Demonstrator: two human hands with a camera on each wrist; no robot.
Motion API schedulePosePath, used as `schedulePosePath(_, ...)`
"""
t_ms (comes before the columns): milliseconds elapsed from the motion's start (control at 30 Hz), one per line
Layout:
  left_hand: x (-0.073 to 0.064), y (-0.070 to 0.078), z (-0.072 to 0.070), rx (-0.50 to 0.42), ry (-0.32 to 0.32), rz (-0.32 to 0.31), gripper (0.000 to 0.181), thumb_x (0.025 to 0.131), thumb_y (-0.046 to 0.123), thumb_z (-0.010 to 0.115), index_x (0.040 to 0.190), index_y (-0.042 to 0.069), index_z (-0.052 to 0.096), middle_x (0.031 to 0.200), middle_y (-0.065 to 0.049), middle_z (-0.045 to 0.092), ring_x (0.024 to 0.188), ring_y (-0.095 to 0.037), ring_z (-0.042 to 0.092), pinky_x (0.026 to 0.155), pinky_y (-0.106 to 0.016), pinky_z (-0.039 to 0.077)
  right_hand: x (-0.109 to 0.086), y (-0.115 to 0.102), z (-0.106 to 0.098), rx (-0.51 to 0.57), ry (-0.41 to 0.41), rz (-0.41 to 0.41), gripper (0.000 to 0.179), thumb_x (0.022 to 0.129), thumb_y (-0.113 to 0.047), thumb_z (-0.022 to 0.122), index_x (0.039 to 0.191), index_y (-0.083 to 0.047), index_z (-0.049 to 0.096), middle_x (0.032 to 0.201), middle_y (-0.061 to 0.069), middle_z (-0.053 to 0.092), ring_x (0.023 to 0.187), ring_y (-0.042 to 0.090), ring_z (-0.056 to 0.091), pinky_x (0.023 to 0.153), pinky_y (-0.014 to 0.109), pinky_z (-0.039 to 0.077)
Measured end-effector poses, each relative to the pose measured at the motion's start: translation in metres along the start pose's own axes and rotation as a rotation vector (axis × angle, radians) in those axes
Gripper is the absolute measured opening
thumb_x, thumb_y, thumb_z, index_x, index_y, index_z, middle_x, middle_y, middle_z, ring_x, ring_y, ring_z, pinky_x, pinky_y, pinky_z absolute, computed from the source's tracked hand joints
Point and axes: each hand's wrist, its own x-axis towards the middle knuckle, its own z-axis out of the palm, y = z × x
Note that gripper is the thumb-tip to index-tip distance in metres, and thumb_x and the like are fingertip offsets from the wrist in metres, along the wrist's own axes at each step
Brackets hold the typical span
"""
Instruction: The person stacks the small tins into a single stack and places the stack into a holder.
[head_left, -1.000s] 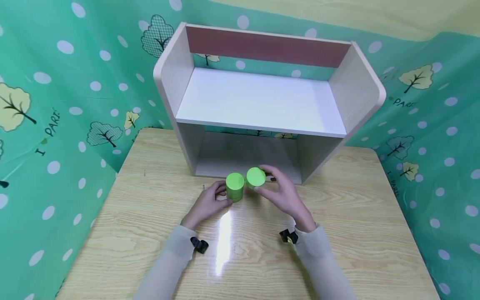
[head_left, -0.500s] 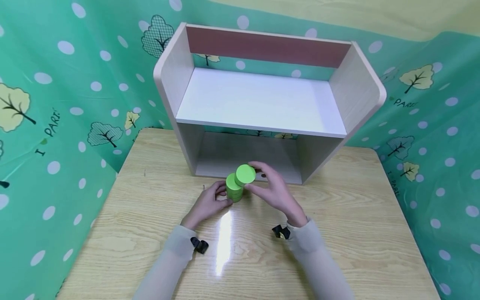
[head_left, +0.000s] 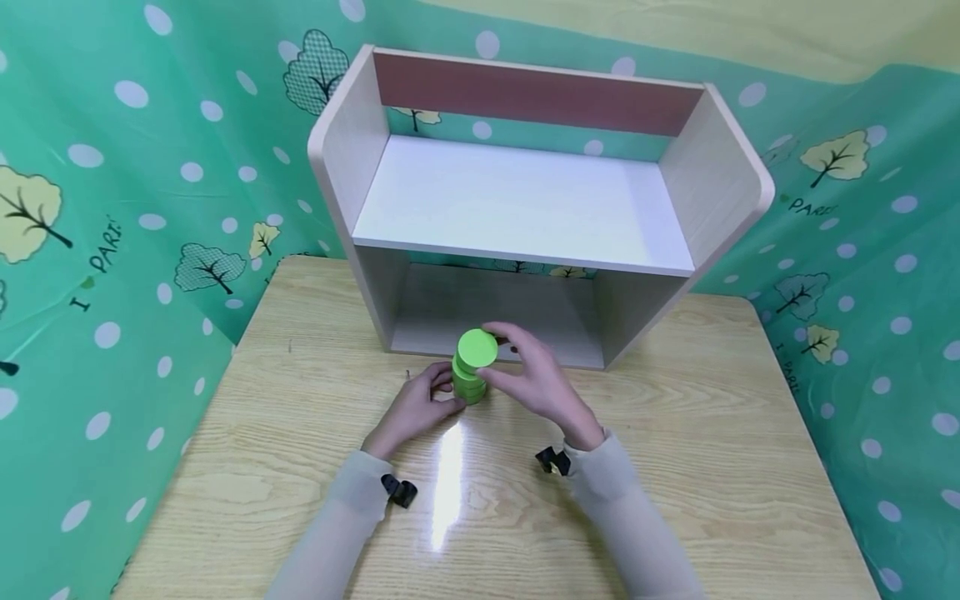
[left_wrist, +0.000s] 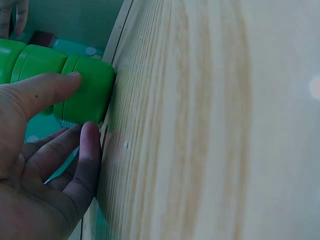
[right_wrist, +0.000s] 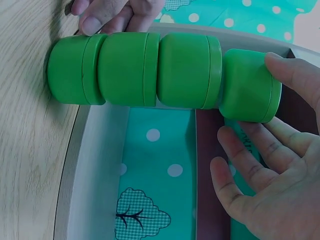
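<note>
Pinching jar-wide, my right hand [head_left: 538,379] held the top jar [head_left: 477,350]; left hand [head_left: 418,408] loosely gripped bottom jar [right_wrist: 70,70] — toward far edge of table [head_left: 247,467].

Base jar [left_wrist: 94,95]: green, lidded, its bottom against the table [left_wrist: 200,125]
Middle jar [left_wrist: 42,62]: green, lined up end to end with it
Far jar [left_wrist: 7,57]: same row, cut off by the left edge
Left hand [left_wrist: 40,195]: thumb on the base jar, fingers below
Right hand [left_wrist: 6,17]: only fingers visible, top left corner
Wood grain: pale, striped
</note>
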Motion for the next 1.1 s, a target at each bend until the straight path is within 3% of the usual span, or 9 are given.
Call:
schedulePosePath(267, 0.0003, 0.0005, 0.0006, 0.009, 0.001, -0.012, 0.066, 0.085, 0.017, 0.08, 0.142, 0.007, 0.051, 0.13, -0.005, 0.064, 0.111, -0.022, 0.063, 0.097, -0.04, 0.051, 0.0006, -0.0031, 0.003, -0.017, -0.014, 0.028, 0.06, 0.089, -0.023, 0.079, 0.142, -0.012, 0.053, 0.133, -0.005, 0.057, 0.118, 0.014, 0.054, 0.098, 0.047, 0.047)
schedulePosePath(500, 0.0, 0.0011, 0.0007, 0.017, 0.004, -0.01, 0.064, 0.085, 0.017, 0.08, 0.142, 0.007, 0.052, 0.129, -0.005, 0.065, 0.11, -0.022, 0.063, 0.098, -0.04, 0.051, 0.0011, -0.0038, 0.0054, 0.011, -0.029, 0.033, 0.06, 0.089, -0.022, 0.079, 0.142, -0.009, 0.053, 0.135, -0.002, 0.056, 0.119, 0.018, 0.053, 0.099, 0.059, 0.045)
schedulePosePath(1100, -0.0006, 0.0021, 0.0008, 0.012, 0.004, -0.013, 0.065, 0.084, 0.015, 0.082, 0.141, 0.007, 0.052, 0.129, -0.005, 0.065, 0.11, -0.022, 0.063, 0.097, -0.04, 0.051, -0.0002, -0.0038, 0.0075, 0.013, -0.025, 0.062, 0.063, 0.09, -0.025, 0.078, 0.144, -0.011, 0.05, 0.138, 0.001, 0.055, 0.12, 0.021, 0.053, 0.099, 0.058, 0.045)
